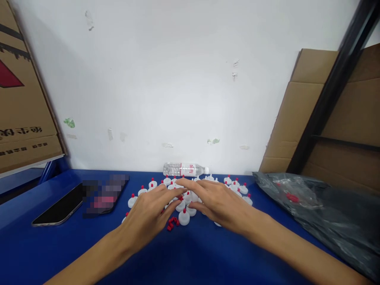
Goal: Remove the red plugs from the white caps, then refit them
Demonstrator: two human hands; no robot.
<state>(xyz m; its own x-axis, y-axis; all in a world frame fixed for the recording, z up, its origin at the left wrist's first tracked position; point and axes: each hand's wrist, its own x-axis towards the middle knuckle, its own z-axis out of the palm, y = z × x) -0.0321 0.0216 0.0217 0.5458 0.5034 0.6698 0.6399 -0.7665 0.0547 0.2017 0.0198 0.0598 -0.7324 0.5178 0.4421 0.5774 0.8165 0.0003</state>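
My left hand [151,206] reaches over a crowd of white flip-spout lids. Its thumb and forefinger are close together with a small red cap [180,198] at their tips. From the other side comes my right hand [215,196], its fingers stretched out and its thumb apart from them. White lids show in that gap, and its fingertips overlap the left hand's. A white lid with a red tip [184,217] stands just in front of both hands. Several loose red caps [172,223] lie beside it. The hands hide part of the group.
A clear plastic bottle [185,169] lies along the wall behind the lids. At left are a black phone [59,206] and a dark flat item [109,194], partly blurred. A grey plastic bag [314,209] covers the right side of the blue table [184,261]. Cardboard [297,118] leans at right.
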